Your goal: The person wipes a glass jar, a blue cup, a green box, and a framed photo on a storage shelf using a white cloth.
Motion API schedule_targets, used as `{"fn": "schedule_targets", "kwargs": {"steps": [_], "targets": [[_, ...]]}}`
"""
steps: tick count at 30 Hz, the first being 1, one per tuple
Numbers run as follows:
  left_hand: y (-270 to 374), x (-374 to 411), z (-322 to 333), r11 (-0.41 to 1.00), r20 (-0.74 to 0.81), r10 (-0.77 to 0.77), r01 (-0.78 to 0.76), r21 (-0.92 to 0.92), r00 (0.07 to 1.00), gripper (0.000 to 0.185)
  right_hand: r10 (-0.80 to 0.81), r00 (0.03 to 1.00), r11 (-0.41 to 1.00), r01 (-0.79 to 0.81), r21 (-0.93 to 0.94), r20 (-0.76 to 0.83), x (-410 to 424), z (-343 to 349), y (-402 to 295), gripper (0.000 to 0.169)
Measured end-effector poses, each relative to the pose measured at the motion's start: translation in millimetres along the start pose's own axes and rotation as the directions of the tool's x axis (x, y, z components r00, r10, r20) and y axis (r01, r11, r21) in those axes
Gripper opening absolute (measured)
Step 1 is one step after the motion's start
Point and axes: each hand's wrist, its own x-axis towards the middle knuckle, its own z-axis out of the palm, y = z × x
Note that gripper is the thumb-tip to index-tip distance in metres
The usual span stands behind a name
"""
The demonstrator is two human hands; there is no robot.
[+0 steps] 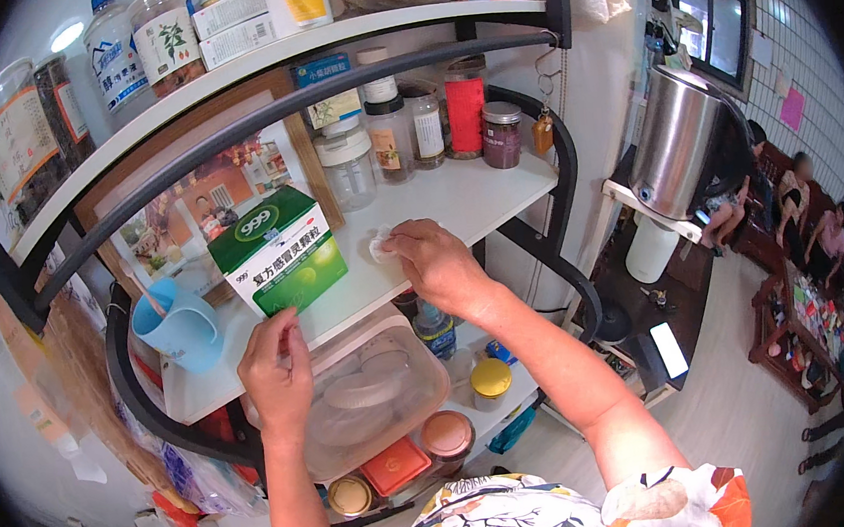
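My right hand [441, 262] pinches a crumpled white tissue [381, 244] just above the white middle shelf [418, 215]. My left hand [277, 366] is at the shelf's front edge, below a green and white medicine box [278, 257]; its fingers are curled, and whether they hold anything cannot be told. The box stands upright on the shelf. A light blue plastic mug [186, 337] with a toothbrush-like stick in it stands left of the box. A framed picture [191, 201] leans behind them.
Jars stand at the back, among them a glass jar [346, 172] and a purple-labelled jar [503, 140]. A dark metal rail [287, 98] crosses above. Below sit a lidded plastic container [373, 388] and jars [491, 379]. A steel water dispenser [682, 139] is at right; several people sit beyond.
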Motion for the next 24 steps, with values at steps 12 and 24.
{"fn": "schedule_targets", "kwargs": {"steps": [12,24], "targets": [[18,-1,17,0.987,0.037,0.133,-0.129,-0.095,0.990,0.018,0.207,0.953,0.927,-0.263,-0.268,-0.221,-18,-80,90,0.028],[57,122,292,0.948,0.307,-0.031,0.125,-0.292,0.951,0.080,-0.005,0.988,0.981,0.035,0.191,-0.156,-51,-108,96,0.025]]}}
